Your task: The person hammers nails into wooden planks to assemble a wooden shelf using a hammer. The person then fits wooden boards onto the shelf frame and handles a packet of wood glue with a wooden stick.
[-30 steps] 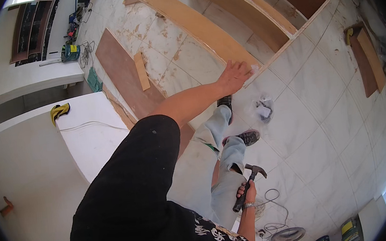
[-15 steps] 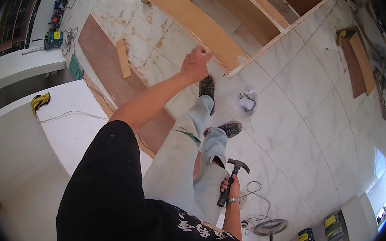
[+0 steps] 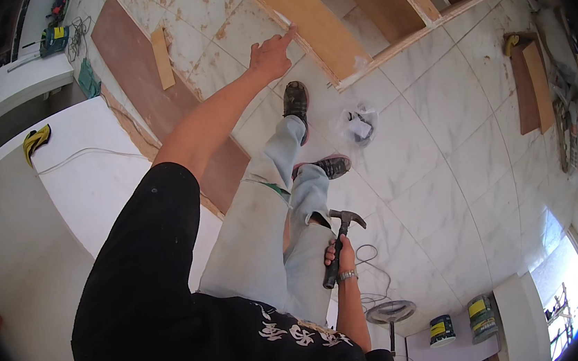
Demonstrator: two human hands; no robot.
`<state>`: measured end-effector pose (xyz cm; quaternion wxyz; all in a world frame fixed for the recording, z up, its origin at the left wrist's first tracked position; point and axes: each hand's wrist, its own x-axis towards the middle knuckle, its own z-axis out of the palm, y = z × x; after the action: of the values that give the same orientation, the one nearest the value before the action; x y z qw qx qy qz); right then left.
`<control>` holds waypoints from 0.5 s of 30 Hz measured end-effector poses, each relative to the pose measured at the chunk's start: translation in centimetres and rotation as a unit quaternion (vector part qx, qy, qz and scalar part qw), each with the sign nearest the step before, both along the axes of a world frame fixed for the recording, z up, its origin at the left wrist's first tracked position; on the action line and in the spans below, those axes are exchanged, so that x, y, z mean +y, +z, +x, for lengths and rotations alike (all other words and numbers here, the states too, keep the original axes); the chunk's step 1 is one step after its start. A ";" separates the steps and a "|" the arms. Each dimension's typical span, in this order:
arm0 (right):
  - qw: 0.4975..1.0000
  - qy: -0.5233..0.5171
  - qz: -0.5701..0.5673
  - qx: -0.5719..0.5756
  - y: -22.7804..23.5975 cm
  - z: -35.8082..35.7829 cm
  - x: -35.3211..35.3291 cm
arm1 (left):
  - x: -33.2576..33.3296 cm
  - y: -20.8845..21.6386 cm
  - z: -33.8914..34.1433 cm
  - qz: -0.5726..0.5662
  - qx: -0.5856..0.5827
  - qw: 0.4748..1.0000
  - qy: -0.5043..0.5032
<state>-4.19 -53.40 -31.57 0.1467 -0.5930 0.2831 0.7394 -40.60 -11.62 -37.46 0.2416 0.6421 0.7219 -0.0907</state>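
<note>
My left hand (image 3: pixel 270 58) reaches out to the long edge of a wooden cabinet frame (image 3: pixel 317 35) lying on the floor. Its index finger stretches onto that edge, the thumb stands apart, and the other fingers are partly curled; I see nothing held. A whitish patch marks the edge near the fingertip. Low by my right leg, my right hand (image 3: pixel 339 253) is wrapped round the dark handle of a claw hammer (image 3: pixel 346 221), its head upward. A watch sits on that wrist. On the tiles near my shoes lies a clear plastic bag (image 3: pixel 359 125) with something pale and dark inside.
A long brown board (image 3: pixel 145 62) with a narrow light strip (image 3: pixel 162 59) on it lies to the left, beside a white surface (image 3: pixel 89 161). More boards (image 3: pixel 530 87) lie at right. Paint buckets (image 3: pixel 482 318) and a round-topped stand (image 3: pixel 391 312) are at lower right. Cables trail nearby.
My left hand has gone from a closed grip at the frame's edge to a stretched index finger a little farther along it. My right hand keeps the hammer. The whole view has shifted slightly.
</note>
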 end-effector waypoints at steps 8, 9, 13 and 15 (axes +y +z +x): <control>1.000 0.009 0.012 -0.009 0.3 -0.3 0.3 | -4.1 2.0 2.6 -0.060 -0.046 0.994 -0.078; 1.000 0.010 0.005 -0.017 0.3 -0.2 0.1 | -4.3 2.2 2.7 -0.085 -0.049 0.984 -0.147; 1.000 0.019 0.014 -0.018 -0.5 -0.5 -0.3 | -2.9 2.6 1.3 0.004 -0.031 0.982 -0.188; 1.000 0.007 0.015 -0.009 -0.7 -0.7 -0.1 | -1.1 2.5 0.7 -0.013 0.010 1.000 0.003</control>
<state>-4.89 -53.53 -32.29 0.1525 -0.5990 0.2668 0.7394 -39.85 -12.76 -34.95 0.2424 0.6360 0.7249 -0.1058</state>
